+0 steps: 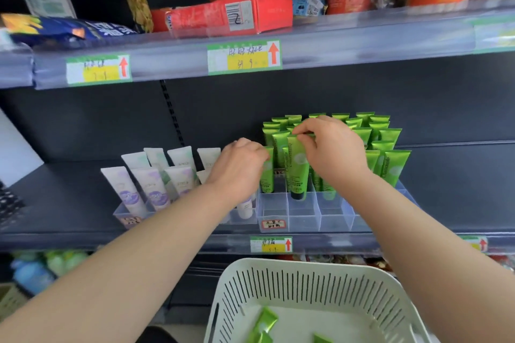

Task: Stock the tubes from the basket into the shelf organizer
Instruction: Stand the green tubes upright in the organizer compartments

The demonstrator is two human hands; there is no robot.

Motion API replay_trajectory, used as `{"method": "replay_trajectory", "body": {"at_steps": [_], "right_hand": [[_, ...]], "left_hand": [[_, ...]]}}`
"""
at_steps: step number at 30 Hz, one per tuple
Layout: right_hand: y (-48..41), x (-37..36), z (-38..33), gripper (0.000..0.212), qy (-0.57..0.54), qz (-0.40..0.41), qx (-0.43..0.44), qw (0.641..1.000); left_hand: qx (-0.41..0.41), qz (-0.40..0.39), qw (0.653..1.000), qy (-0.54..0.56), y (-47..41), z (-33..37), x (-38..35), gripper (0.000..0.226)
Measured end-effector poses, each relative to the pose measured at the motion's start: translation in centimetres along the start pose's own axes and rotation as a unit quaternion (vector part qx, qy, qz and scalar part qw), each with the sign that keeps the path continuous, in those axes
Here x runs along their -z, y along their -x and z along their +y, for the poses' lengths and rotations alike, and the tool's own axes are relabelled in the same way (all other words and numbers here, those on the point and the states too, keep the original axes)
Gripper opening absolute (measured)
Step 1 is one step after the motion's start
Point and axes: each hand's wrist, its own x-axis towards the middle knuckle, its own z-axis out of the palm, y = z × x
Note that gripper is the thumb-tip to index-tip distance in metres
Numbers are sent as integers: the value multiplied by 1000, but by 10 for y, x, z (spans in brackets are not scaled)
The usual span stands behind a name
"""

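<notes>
**Green tube pinched at the organizer**

You face a dark shop shelf [69, 203] fronted by a clear price rail. Your right hand [331, 147] pinches the crimped top of a green tube [299, 172], which stands cap-down in the clear organizer [303, 217]. Just left of that pinch, your left hand [239, 164] curls against a neighbouring tube [267, 175]; whether it grips, I cannot tell. Behind the pinch stand stocked tubes [390, 164] reading "Chamomile". Well below it, the white basket [306, 281] holds loose tubes [263, 326]. Far above, a red box [276, 11] bears a handwritten 2. The shelf tags [271, 244] show red arrows and blurred writing.
</notes>
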Motion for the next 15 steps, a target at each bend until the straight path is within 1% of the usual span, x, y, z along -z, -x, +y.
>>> {"method": "replay_trajectory", "body": {"at_steps": [2, 7, 12, 15], "right_hand": [[-8, -6, -8, 19, 7, 7, 7, 1000], [-25, -30, -24, 19, 10, 5, 12, 1000], [-28, -57, -23, 23, 62, -58, 24, 996], [-27, -67, -19, 24, 77, -70, 29, 994]], "left_hand": [[-22, 8, 1000, -8, 15, -5, 1, 32], [-65, 47, 997, -5, 41, -15, 1, 29], [-88, 31, 996, -3, 52, -19, -1, 36], [-89, 24, 996, -3, 56, -19, -6, 34]]}}
